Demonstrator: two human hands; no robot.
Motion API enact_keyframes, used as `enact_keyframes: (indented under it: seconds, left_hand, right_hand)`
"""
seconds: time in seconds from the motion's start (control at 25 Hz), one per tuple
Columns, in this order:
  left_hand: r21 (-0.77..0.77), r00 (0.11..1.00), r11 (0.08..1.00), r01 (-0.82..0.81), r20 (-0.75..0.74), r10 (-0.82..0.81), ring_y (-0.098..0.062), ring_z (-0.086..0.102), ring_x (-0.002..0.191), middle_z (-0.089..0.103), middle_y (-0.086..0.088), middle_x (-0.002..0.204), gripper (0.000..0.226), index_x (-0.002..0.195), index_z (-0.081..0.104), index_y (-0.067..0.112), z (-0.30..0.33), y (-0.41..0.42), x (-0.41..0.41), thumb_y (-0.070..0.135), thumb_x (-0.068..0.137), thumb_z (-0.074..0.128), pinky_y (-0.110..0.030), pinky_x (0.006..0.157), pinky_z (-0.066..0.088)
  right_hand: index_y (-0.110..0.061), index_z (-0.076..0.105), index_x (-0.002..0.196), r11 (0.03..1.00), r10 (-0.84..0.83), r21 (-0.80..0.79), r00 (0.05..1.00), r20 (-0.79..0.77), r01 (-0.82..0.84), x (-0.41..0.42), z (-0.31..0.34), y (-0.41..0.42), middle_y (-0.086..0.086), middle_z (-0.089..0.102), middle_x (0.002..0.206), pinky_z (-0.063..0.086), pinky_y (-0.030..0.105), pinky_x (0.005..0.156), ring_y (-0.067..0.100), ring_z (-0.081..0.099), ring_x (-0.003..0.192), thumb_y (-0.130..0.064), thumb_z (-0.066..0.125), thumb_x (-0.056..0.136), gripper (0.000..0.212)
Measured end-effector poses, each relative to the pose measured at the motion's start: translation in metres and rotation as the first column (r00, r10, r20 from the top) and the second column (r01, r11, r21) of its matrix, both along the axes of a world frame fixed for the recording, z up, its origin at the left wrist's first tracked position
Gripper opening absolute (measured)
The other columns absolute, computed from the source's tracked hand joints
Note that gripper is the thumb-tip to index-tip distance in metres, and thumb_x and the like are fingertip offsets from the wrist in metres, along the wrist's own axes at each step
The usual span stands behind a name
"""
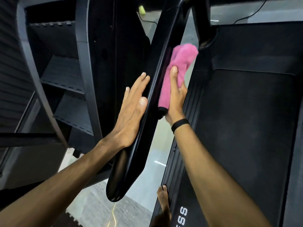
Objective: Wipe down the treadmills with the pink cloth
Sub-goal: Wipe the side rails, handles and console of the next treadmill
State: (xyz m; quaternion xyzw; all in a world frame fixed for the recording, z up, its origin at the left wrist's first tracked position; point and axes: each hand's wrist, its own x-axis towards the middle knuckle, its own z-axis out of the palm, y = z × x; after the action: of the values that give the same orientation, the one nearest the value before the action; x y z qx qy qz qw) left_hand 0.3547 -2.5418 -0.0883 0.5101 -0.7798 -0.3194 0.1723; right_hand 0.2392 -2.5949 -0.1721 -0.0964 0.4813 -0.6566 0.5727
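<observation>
Treadmill (246, 128): black, wide dark belt on the right, ribbed side rail with pale letters near the lower edge; a bare foot (163, 199) stands at the rail's edge.
Handrail (147, 102): glossy black bar, long axis running from the rounded end at lower centre up and to the right toward the top of the view; it sits between the two hands.
Pink cloth (176, 69): bright pink, soft and bunched, folded into a long roll with a dark hem at its lower end; it lies against the right side of the handrail, its long axis along the bar, loose end pointing up.
Left hand (132, 110): flat, fingers straight and together, palm pressed on the left face of the handrail.
Right hand (175, 95): grips the pink cloth, thumb on top and fingers wrapped behind, pressing it to the bar; a black band (179, 125) circles the wrist.
</observation>
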Motion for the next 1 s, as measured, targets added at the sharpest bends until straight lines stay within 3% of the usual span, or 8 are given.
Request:
enact_keyframes:
  seconds: [0.16, 0.24, 0.32, 0.44, 0.56, 0.76, 0.84, 1.0]
  left_hand:
    - [-0.068, 0.999, 0.997, -0.038, 0.006, 0.038, -0.009, 0.023, 0.149, 0.03, 0.006, 0.16, 0.076, 0.151, 0.036, 0.015, 0.007, -0.006, 0.003, 0.066, 0.098, 0.021, -0.052, 0.122, 0.016]
    - [-0.099, 0.992, 0.987, -0.124, -0.005, 0.124, -0.002, 0.047, 0.127, 0.052, 0.004, 0.135, 0.058, 0.126, 0.059, 0.024, 0.018, -0.025, -0.007, 0.064, 0.099, 0.025, -0.039, 0.11, 0.038]
    - [-0.141, 0.959, 0.949, -0.281, -0.086, 0.271, -0.004, 0.054, 0.105, 0.055, 0.0, 0.115, 0.037, 0.102, 0.059, 0.036, 0.022, -0.048, -0.025, 0.052, 0.1, 0.026, -0.036, 0.094, 0.046]
    - [-0.287, 0.96, 0.916, -0.28, -0.09, 0.265, 0.002, 0.043, 0.12, 0.04, 0.003, 0.13, 0.049, 0.132, 0.05, 0.022, 0.013, -0.066, -0.055, 0.05, 0.1, 0.027, -0.031, 0.103, 0.042]
    - [-0.219, 0.985, 0.961, -0.169, -0.01, 0.171, -0.002, 0.02, 0.147, 0.023, 0.003, 0.159, 0.069, 0.154, 0.025, 0.019, 0.004, -0.072, -0.061, 0.061, 0.099, 0.019, -0.037, 0.122, 0.022]
    - [-0.104, 0.997, 0.993, -0.063, 0.047, 0.068, 0.001, 0.011, 0.15, 0.015, 0.01, 0.165, 0.065, 0.155, 0.02, 0.031, 0.009, -0.072, -0.064, 0.062, 0.098, 0.02, -0.048, 0.124, 0.012]
    - [-0.112, 0.999, 0.993, -0.037, 0.023, 0.04, -0.006, 0.017, 0.15, 0.02, 0.011, 0.163, 0.065, 0.152, 0.025, 0.039, 0.01, -0.075, -0.065, 0.07, 0.095, 0.02, -0.051, 0.122, 0.017]
    - [-0.115, 0.997, 0.993, -0.033, 0.06, 0.04, -0.007, 0.015, 0.151, 0.019, 0.011, 0.164, 0.082, 0.157, 0.022, 0.023, 0.005, -0.077, -0.061, 0.073, 0.093, 0.019, -0.052, 0.122, 0.016]
  right_hand:
    - [-0.02, 0.048, 0.147, 0.996, 0.015, -0.085, 0.998, -0.058, -0.02, 0.032, 0.006, 0.065, -0.001, 0.055, 0.145, 0.037, 0.047, 0.116, 0.013, 0.049, 0.136, -0.054, 0.056, 0.095, 0.062]
    - [-0.018, 0.044, 0.149, 0.978, -0.027, -0.208, 0.986, -0.167, -0.009, 0.043, 0.018, 0.084, 0.003, 0.05, 0.15, 0.033, 0.05, 0.117, 0.021, 0.044, 0.141, -0.053, 0.055, 0.096, 0.064]
    - [-0.024, 0.037, 0.152, 0.968, -0.035, -0.248, 0.956, -0.291, -0.04, 0.035, 0.024, 0.053, 0.001, 0.041, 0.157, 0.03, 0.051, 0.119, 0.021, 0.035, 0.147, -0.061, 0.054, 0.093, 0.072]
    - [-0.03, 0.036, 0.152, 0.989, -0.063, -0.149, 0.927, -0.369, 0.008, -0.003, 0.012, -0.04, -0.002, 0.043, 0.155, 0.033, 0.047, 0.118, 0.016, 0.038, 0.145, -0.084, 0.05, 0.08, 0.091]
    - [-0.029, 0.048, 0.145, 0.989, -0.031, -0.145, 0.985, -0.169, 0.007, -0.025, -0.005, -0.061, -0.006, 0.055, 0.145, 0.036, 0.043, 0.117, 0.01, 0.047, 0.138, -0.08, 0.056, 0.081, 0.083]
    - [-0.024, 0.034, 0.155, 0.945, 0.024, -0.321, 0.994, -0.111, -0.058, 0.01, 0.002, 0.035, -0.006, 0.041, 0.157, 0.031, 0.046, 0.12, 0.011, 0.036, 0.146, -0.05, 0.052, 0.097, 0.065]
    - [-0.026, 0.031, 0.156, 0.944, -0.012, -0.326, 0.976, -0.216, -0.061, 0.004, 0.008, 0.012, -0.005, 0.034, 0.161, 0.029, 0.048, 0.12, 0.014, 0.03, 0.149, -0.06, 0.052, 0.093, 0.075]
    - [-0.028, 0.047, 0.145, 0.978, -0.068, -0.207, 0.973, -0.219, 0.022, -0.025, -0.007, -0.076, -0.001, 0.05, 0.148, 0.036, 0.048, 0.116, 0.019, 0.045, 0.139, -0.077, 0.063, 0.078, 0.085]
